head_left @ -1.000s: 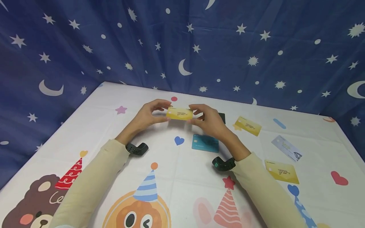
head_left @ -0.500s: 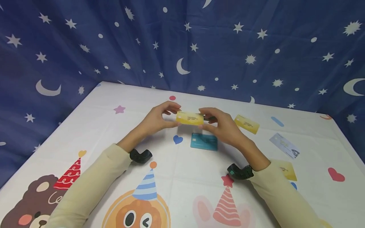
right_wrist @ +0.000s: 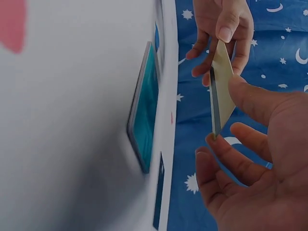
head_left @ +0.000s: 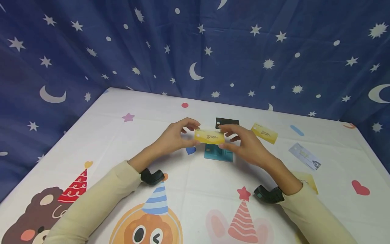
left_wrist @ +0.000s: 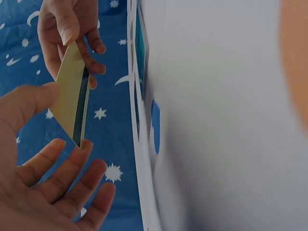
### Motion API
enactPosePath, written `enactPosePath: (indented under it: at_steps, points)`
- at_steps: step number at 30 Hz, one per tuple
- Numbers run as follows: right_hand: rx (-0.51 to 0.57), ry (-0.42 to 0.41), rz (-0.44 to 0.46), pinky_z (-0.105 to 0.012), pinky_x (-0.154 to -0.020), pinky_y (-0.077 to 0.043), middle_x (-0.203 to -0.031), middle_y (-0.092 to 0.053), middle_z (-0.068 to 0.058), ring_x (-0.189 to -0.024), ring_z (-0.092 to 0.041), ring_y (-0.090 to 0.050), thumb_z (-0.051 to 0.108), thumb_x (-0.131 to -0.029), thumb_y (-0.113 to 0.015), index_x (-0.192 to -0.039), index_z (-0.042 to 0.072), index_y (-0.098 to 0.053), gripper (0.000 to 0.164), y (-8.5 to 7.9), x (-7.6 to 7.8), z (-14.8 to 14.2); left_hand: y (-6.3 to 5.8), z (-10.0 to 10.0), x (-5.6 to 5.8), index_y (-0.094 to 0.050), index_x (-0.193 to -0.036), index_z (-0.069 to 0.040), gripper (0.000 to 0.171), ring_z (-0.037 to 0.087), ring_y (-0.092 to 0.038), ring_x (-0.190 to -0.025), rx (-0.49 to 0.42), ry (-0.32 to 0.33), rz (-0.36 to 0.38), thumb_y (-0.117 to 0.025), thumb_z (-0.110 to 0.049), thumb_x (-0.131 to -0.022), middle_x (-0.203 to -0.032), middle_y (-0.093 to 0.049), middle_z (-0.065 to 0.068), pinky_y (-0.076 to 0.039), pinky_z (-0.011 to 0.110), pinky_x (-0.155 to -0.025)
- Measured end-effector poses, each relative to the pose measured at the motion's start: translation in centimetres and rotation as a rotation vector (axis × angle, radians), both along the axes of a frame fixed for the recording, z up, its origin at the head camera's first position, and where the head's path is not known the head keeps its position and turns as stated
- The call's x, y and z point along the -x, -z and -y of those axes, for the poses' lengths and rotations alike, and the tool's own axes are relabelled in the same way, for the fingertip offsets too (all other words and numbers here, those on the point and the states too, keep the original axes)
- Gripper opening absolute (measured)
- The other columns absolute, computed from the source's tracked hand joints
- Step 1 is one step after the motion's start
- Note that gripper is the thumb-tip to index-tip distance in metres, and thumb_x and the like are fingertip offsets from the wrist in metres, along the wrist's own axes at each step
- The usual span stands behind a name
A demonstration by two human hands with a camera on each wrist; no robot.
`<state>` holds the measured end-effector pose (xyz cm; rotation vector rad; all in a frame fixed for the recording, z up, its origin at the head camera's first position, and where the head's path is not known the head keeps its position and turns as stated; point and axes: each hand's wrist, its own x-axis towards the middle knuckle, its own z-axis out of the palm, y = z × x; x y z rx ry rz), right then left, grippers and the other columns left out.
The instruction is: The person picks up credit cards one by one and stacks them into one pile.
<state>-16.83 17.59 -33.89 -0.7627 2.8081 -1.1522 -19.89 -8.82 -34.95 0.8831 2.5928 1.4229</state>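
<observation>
A gold bank card (head_left: 209, 137) is held up between both hands, face toward the head camera. My left hand (head_left: 178, 137) pinches its left end between thumb and fingertips, while my right hand (head_left: 248, 144) pinches the right end likewise. From the left wrist, the gold card (left_wrist: 72, 91) shows its edge and a dark stripe on its underside, above the table. Just below it in the head view lies a teal card (head_left: 218, 155), its upper part covered by the gold one. In the right wrist view this teal card (right_wrist: 146, 110) has a thick edge, like stacked cards.
Behind the right hand lies a black card (head_left: 226, 122). To the right are another gold card (head_left: 264, 133), a silver card (head_left: 304, 156) and a further gold card (head_left: 310, 181) partly under the right sleeve. A blue starry curtain (head_left: 195, 44) closes off the back.
Both hands have carried the gold card rightward and nearer the person, over the teal card. The black card, partly hidden before by the right hand, now shows more.
</observation>
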Motion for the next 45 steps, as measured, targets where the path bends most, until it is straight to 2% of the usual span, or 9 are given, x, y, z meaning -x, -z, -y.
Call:
enactPosePath:
  at_steps: [11, 18, 28, 38, 45]
  points:
    - [0.012, 0.006, 0.052, -0.041, -0.088, -0.048, -0.123, -0.059, -0.005, -0.108, -0.025, -0.056, 0.017, -0.083, -0.076, -0.132, 0.007, -0.054, 0.054, 1.2, -1.2, -1.4, 0.5, -1.5, -1.1, -0.056, -0.124, -0.006, 0.053, 0.022, -0.054, -0.105, 0.089, 0.018, 0.026, -0.080, -0.016, -0.077, -0.113, -0.063, 0.002, -0.041, 0.040, -0.091]
    - [0.001, 0.019, 0.078, -0.040, -0.088, -0.048, -0.122, -0.060, -0.003, -0.105, -0.023, -0.056, 0.018, -0.083, -0.076, -0.130, 0.007, -0.057, 0.052, 1.9, -1.5, -1.8, 0.8, -2.0, -1.1, -0.056, -0.124, -0.006, 0.056, 0.021, -0.055, -0.104, 0.131, 0.022, 0.027, -0.082, -0.018, -0.075, -0.112, -0.064, 0.000, -0.041, 0.039, -0.091]
    - [-0.045, 0.038, 0.042, -0.042, -0.092, -0.043, -0.130, -0.054, -0.004, -0.112, -0.023, -0.050, 0.022, -0.081, -0.078, -0.129, 0.012, -0.059, 0.053, 2.9, -1.6, -2.1, 1.0, -2.4, -1.1, -0.056, -0.124, -0.006, 0.056, 0.020, -0.056, -0.103, 0.169, 0.036, 0.034, -0.082, -0.018, -0.075, -0.114, -0.064, 0.002, -0.042, 0.037, -0.090]
    - [-0.049, 0.028, 0.044, -0.040, -0.089, -0.046, -0.125, -0.057, -0.001, -0.103, -0.021, -0.052, 0.017, -0.078, -0.081, -0.125, 0.019, -0.062, 0.051, 3.4, -1.4, -2.5, 1.9, -2.9, -1.1, -0.055, -0.126, -0.008, 0.058, 0.018, -0.055, -0.099, 0.201, 0.057, 0.024, -0.083, -0.020, -0.076, -0.114, -0.062, 0.001, -0.042, 0.034, -0.089]
    - [-0.060, -0.001, -0.026, -0.038, -0.088, -0.046, -0.123, -0.056, 0.003, -0.101, -0.017, -0.052, 0.022, -0.076, -0.082, -0.125, 0.020, -0.062, 0.053, 3.7, -1.2, -3.0, 1.9, -3.1, -1.2, -0.055, -0.127, -0.011, 0.061, 0.016, -0.055, -0.099, 0.222, 0.058, -0.023, -0.083, -0.020, -0.075, -0.113, -0.061, 0.001, -0.041, 0.033, -0.089]
